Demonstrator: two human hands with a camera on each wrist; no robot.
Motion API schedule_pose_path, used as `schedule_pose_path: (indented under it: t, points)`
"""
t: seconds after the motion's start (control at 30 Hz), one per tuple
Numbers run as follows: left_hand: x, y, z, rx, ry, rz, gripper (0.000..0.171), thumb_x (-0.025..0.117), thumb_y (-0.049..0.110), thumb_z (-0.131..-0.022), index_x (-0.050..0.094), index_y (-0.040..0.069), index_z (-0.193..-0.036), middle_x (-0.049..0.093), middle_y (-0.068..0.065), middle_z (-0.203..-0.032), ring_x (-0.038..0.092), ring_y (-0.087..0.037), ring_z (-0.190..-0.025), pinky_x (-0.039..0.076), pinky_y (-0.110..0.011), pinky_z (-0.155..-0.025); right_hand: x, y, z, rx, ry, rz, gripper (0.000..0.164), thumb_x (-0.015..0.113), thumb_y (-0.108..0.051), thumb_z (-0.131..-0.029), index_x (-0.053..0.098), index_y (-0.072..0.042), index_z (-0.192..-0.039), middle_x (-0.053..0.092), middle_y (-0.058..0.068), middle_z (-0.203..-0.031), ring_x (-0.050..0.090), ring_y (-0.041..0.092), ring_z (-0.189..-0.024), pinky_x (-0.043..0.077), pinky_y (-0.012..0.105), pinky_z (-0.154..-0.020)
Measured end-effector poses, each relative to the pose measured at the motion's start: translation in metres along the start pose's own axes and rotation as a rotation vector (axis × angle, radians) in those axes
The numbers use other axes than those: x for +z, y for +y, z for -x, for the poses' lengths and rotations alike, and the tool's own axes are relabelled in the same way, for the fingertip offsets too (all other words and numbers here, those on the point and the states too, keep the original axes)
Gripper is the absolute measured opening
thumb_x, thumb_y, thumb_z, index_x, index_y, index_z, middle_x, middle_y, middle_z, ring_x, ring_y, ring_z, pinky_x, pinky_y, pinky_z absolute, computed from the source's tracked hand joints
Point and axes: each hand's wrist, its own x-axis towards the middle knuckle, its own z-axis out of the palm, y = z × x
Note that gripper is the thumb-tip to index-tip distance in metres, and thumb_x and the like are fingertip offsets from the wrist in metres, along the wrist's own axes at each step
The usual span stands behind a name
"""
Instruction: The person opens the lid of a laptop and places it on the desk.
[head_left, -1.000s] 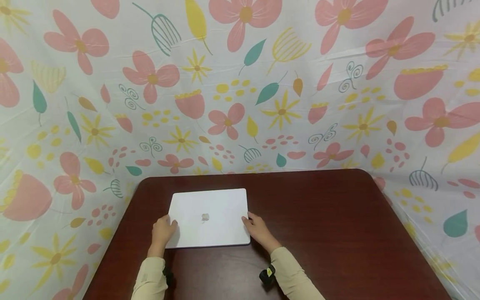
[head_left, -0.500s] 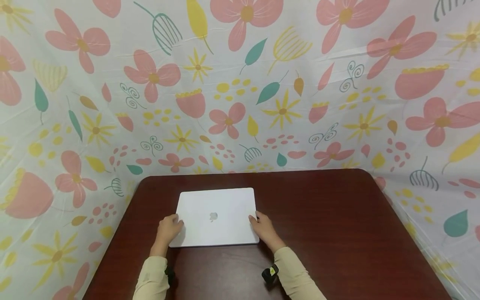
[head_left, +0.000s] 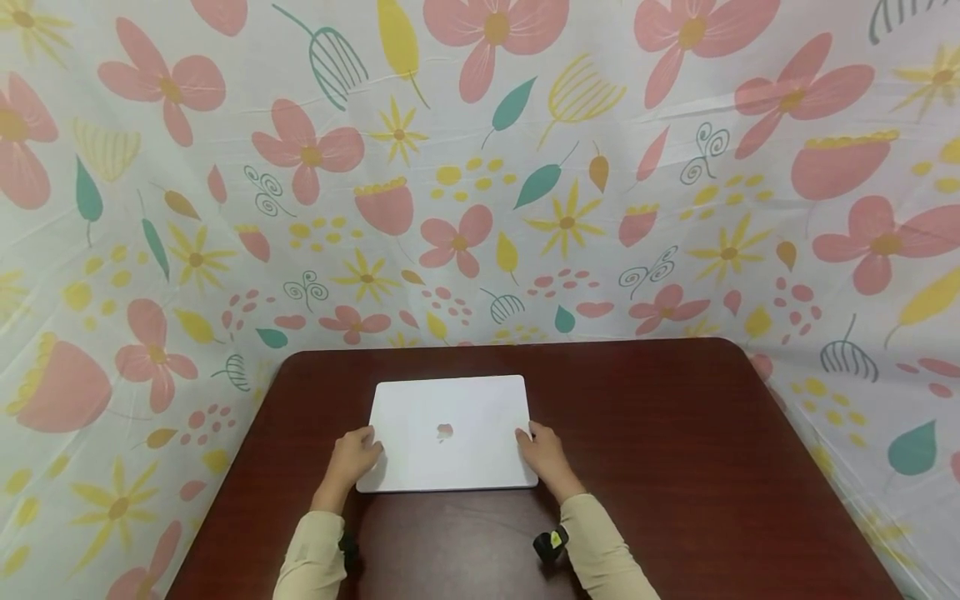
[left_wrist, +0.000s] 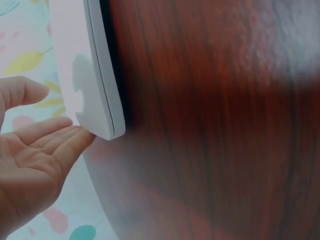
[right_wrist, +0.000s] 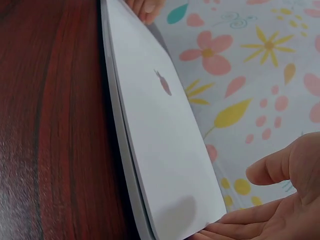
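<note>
A silver laptop (head_left: 452, 462) with its lid closed lies flat on the table, the apple logo facing up. At its left edge is my left hand (head_left: 354, 460). In the left wrist view the straight fingers (left_wrist: 65, 145) touch the laptop's side near a corner, with the thumb raised apart from the lid. My right hand (head_left: 547, 457) is at the opposite side edge. The right wrist view has its extended fingers (right_wrist: 245, 227) against the laptop's edge near a corner, their tips partly hidden, while the thumb stands off the lid.
The dark red-brown wooden table (head_left: 675, 467) has rounded far corners. A white cloth (head_left: 465, 317) printed with flowers hangs behind it and at both sides. Small black wrist devices (head_left: 551, 543) sit below the beige sleeves (head_left: 609, 546).
The laptop has slid to the right across the table, with both hands moving along at its sides. The lid has stayed closed.
</note>
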Motion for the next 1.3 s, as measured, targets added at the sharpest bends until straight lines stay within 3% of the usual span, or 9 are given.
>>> schedule_pose_path:
  t: [0.33, 0.73, 1.3]
  points:
    - [0.008, 0.013, 0.003, -0.007, -0.016, -0.003, 0.047, 0.058, 0.011, -0.088, 0.053, -0.014, -0.128, 0.051, -0.033, -0.131, 0.046, -0.044, -0.125, 0.043, -0.055, -0.097, -0.015, -0.001, 0.003, 0.040, -0.005, 0.036, 0.049, 0.048, -0.015, -0.098, 0.044, 0.022, -0.129, 0.046, 0.039, -0.131, 0.044, 0.048, -0.125, 0.041, 0.054, -0.099]
    - [0.019, 0.028, 0.006, 0.029, -0.029, 0.020, 0.048, 0.058, 0.009, -0.085, 0.054, -0.013, -0.127, 0.053, -0.032, -0.129, 0.048, -0.041, -0.125, 0.046, -0.053, -0.094, -0.026, 0.004, 0.004, 0.091, 0.066, 0.102, 0.046, 0.047, -0.014, -0.096, 0.049, 0.021, -0.125, 0.049, 0.038, -0.128, 0.046, 0.049, -0.122, 0.042, 0.055, -0.098]
    - [0.038, 0.036, 0.006, 0.085, -0.053, 0.012, 0.048, 0.061, 0.009, -0.084, 0.055, -0.012, -0.127, 0.054, -0.030, -0.130, 0.049, -0.040, -0.124, 0.047, -0.051, -0.094, -0.035, 0.011, 0.006, 0.065, 0.156, 0.208, 0.044, 0.047, -0.011, -0.093, 0.051, 0.024, -0.118, 0.053, 0.041, -0.120, 0.054, 0.051, -0.111, 0.046, 0.056, -0.089]
